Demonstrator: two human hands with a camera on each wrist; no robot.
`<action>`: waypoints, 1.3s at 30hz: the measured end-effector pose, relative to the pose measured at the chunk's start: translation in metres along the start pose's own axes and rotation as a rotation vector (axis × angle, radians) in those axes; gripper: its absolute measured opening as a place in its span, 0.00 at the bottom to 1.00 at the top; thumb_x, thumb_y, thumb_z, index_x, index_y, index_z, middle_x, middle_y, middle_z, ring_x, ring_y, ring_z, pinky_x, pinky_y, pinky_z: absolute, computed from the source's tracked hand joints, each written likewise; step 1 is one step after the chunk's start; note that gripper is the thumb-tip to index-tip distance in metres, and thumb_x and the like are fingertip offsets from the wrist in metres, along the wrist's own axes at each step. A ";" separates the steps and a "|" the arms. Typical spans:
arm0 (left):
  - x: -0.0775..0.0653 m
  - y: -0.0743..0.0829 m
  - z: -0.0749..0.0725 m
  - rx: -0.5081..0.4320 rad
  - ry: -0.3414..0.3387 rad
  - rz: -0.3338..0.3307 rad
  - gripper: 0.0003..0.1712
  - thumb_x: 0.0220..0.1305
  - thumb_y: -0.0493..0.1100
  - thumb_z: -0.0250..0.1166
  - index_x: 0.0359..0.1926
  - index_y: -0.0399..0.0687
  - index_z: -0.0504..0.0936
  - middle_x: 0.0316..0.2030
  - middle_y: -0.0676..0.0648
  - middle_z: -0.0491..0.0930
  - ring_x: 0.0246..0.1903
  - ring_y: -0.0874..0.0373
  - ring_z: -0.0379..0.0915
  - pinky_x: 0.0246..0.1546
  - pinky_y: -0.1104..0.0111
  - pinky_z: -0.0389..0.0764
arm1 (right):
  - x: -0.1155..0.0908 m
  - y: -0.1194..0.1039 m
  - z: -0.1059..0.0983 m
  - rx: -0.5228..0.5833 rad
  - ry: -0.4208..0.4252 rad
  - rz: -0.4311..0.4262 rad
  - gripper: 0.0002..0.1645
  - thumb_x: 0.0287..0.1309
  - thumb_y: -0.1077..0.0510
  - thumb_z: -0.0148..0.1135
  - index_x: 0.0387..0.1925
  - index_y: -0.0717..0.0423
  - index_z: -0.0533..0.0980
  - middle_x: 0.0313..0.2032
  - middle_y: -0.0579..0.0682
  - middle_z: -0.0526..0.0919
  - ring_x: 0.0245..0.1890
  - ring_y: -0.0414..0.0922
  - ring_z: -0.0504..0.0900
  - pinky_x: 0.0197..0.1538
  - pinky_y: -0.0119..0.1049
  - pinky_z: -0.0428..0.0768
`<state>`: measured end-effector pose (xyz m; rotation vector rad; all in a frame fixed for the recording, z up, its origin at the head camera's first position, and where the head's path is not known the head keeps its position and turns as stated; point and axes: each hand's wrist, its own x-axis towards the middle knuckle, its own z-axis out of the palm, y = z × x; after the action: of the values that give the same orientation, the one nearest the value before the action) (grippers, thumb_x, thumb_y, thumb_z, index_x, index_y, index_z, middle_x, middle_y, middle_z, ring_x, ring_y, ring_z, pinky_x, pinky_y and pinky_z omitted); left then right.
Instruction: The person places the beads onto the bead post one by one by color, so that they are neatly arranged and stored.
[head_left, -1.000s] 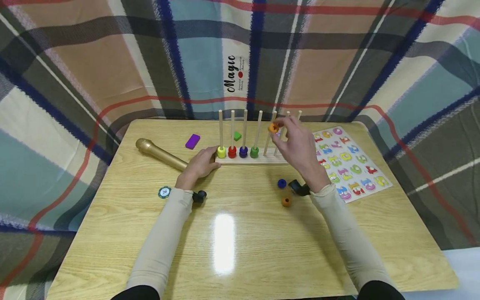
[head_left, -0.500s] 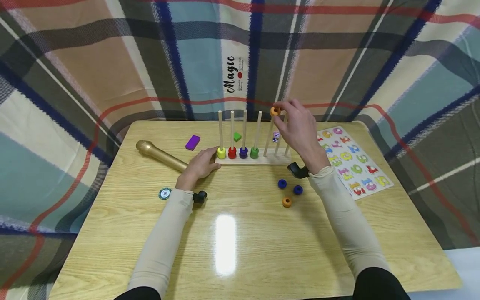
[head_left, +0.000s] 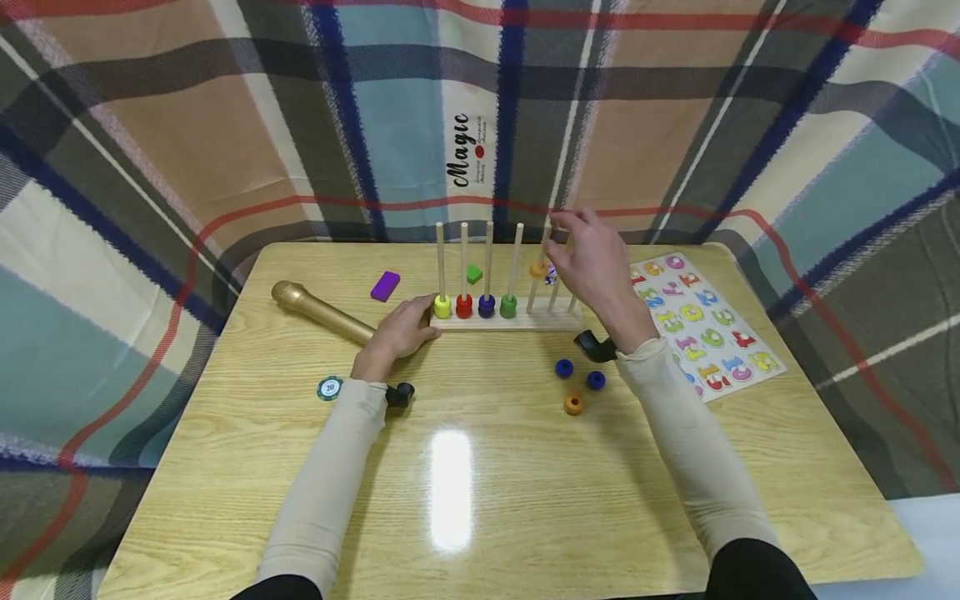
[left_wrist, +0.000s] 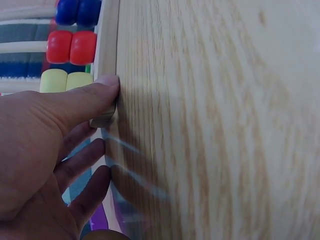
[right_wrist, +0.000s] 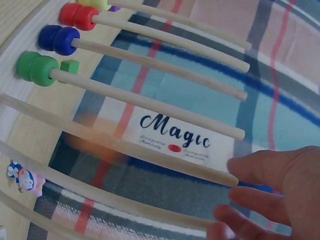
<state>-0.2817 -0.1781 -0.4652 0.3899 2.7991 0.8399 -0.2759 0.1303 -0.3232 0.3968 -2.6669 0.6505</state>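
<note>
A wooden peg stand [head_left: 555, 322] stands at the table's back. Its first pegs bear yellow [head_left: 442, 307], red [head_left: 464, 306], blue [head_left: 487, 306] and green beads [head_left: 508, 306], two per peg in the wrist views. My left hand [head_left: 401, 329] grips the stand's left end, thumb on the front. An orange bead [right_wrist: 95, 137], blurred, is partway down the fifth peg. My right hand [head_left: 596, 262] is beside that peg's top, fingers parted and holding nothing. Two blue beads [head_left: 564, 367] [head_left: 596, 380] and one orange bead [head_left: 573, 404] lie loose in front.
Left of the stand lie a gold rod with a knobbed end [head_left: 318, 310], a purple block [head_left: 385, 286] and a chip marked 20 [head_left: 329, 387]. Behind it are a green block [head_left: 474, 272] and a small figurine [right_wrist: 25, 179]. A number sticker sheet [head_left: 712, 337] lies right.
My right hand raised the orange bead to the fifth peg's top and let it go; the bead has dropped partway down the peg. My left hand stays on the stand.
</note>
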 end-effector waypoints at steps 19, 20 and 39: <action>0.003 -0.002 0.005 -0.002 -0.005 -0.001 0.42 0.77 0.42 0.67 0.83 0.39 0.58 0.78 0.33 0.64 0.78 0.34 0.59 0.82 0.43 0.59 | -0.156 0.033 0.026 -0.157 -0.473 0.076 0.24 0.67 0.50 0.73 0.57 0.61 0.81 0.35 0.52 0.84 0.25 0.45 0.79 0.24 0.42 0.80; 0.002 -0.002 0.005 -0.003 -0.002 -0.005 0.42 0.77 0.41 0.67 0.83 0.39 0.58 0.79 0.33 0.64 0.78 0.34 0.58 0.82 0.43 0.58 | -0.161 0.035 0.028 -0.163 -0.497 0.091 0.25 0.67 0.49 0.73 0.57 0.61 0.81 0.35 0.51 0.84 0.26 0.45 0.79 0.25 0.43 0.80; 0.000 -0.001 0.001 0.011 -0.003 0.002 0.42 0.76 0.41 0.68 0.83 0.38 0.59 0.76 0.32 0.67 0.76 0.34 0.62 0.81 0.44 0.61 | -0.119 0.019 0.024 -0.011 -0.268 0.012 0.19 0.64 0.57 0.74 0.54 0.58 0.83 0.46 0.54 0.87 0.25 0.45 0.78 0.23 0.39 0.76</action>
<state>-0.2816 -0.1782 -0.4659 0.3956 2.8023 0.8240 -0.1834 0.1566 -0.3995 0.4965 -2.9264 0.6239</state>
